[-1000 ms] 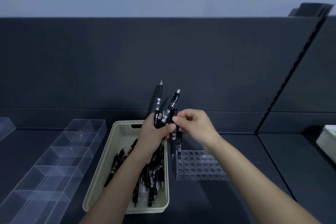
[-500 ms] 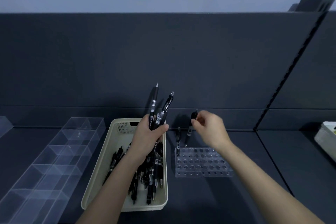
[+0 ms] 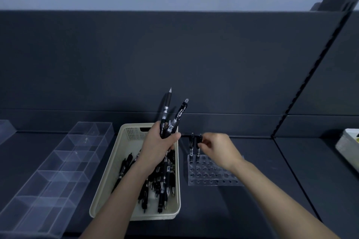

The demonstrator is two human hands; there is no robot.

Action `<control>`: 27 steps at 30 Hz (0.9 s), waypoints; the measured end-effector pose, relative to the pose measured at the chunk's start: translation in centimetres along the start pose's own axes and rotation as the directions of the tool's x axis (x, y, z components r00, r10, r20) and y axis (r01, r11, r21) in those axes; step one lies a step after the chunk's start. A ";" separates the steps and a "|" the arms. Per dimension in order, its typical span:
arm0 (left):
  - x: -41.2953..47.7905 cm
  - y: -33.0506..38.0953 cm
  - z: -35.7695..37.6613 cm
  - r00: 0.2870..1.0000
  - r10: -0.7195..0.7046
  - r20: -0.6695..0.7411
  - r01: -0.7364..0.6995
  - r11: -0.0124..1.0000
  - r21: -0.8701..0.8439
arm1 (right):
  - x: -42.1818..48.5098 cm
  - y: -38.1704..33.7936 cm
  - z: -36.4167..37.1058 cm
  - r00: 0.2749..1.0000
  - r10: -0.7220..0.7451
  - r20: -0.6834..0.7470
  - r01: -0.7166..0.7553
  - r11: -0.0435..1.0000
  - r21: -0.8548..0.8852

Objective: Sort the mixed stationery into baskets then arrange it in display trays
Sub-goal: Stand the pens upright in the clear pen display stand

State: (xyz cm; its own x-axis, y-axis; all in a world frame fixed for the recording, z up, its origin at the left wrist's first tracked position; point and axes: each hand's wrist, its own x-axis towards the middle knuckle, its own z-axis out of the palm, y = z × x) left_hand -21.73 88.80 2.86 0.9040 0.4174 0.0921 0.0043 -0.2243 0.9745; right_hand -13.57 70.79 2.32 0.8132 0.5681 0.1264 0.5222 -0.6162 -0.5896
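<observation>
A cream basket (image 3: 108, 186) on the dark shelf holds several black pens. Above its far end my left hand (image 3: 158, 146) grips a bunch of black pens (image 3: 173, 116), their ends pointing up. To the right stands a clear acrylic pen rack (image 3: 211, 177) with many holes. Two pens stand upright in its far left holes: one pen (image 3: 191, 144) stands free, and my right hand (image 3: 218, 147) pinches the top of the second pen (image 3: 198, 148), which sits in a hole.
A long clear divided tray (image 3: 58, 170) lies left of the basket. A pale container (image 3: 349, 147) sits at the right edge, beyond a slotted shelf upright (image 3: 279, 128). A dark back panel rises behind the shelf.
My right hand took one pen from the bunch, carried it right and lowered it into the rack beside the first pen. My left hand stayed over the basket.
</observation>
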 end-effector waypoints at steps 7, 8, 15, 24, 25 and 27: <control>-1.1 -0.3 0.3 0.999 0.044 0.032 -0.047 0.991 0.123 | -0.8 -1.7 -0.7 0.976 0.059 -0.209 -0.037 0.993 0.108; -1.2 -0.2 0.5 0.998 0.048 0.046 -0.053 0.990 0.132 | -0.8 -2.5 -1.0 0.966 0.109 -0.235 -0.048 0.967 0.248; -1.7 -0.1 1.8 0.984 0.150 0.099 -0.173 0.943 0.284 | -0.7 -6.3 -1.4 0.955 0.295 -0.010 -0.148 0.507 0.849; -3.0 -2.2 1.7 0.986 0.163 0.040 -0.164 0.884 0.439 | -2.7 -4.7 -2.6 0.834 0.484 -0.263 0.066 0.385 0.920; -3.2 -2.7 1.6 0.992 0.128 0.009 -0.120 0.899 0.422 | -2.6 -4.1 -3.2 0.805 0.506 -0.308 0.069 0.436 0.897; -3.7 -3.4 1.8 0.994 0.081 -0.068 -0.049 0.922 0.385 | -2.6 -2.7 -3.7 0.759 0.519 -0.393 0.013 0.592 0.806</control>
State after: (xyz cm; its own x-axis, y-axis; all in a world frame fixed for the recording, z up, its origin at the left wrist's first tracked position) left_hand -24.32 86.41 -1.15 0.8705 0.4565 0.1840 0.1245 -0.5660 0.8150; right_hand -16.11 68.98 6.57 0.9893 -0.1029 0.1036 0.1122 0.0824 -0.9903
